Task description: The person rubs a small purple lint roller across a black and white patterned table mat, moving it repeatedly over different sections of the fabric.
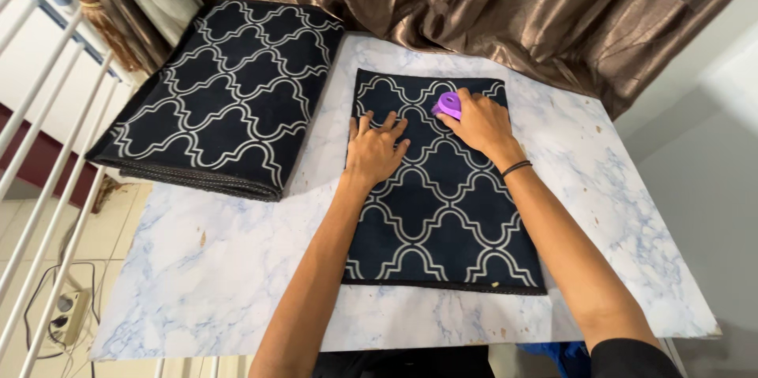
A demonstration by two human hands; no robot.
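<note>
**Purple tool meets patterned cloth on marble bench**

A person's left hand [374, 146] lies open and flat on a folded navy cloth [442, 196] with a white lattice print, while the right hand [480, 121] grips a small purple tool [448, 105] against the cloth's far edge. A larger folded stack [225, 97] sits well apart at left. If the flat palm eases off, the cloth could likely shift on the smooth marble-look bench [221, 267].

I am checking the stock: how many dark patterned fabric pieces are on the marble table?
2: one dark navy patterned fabric piece lies flat under both hands, and one folded stack rests at the table's far left corner. The stack may hide more layers.
</note>
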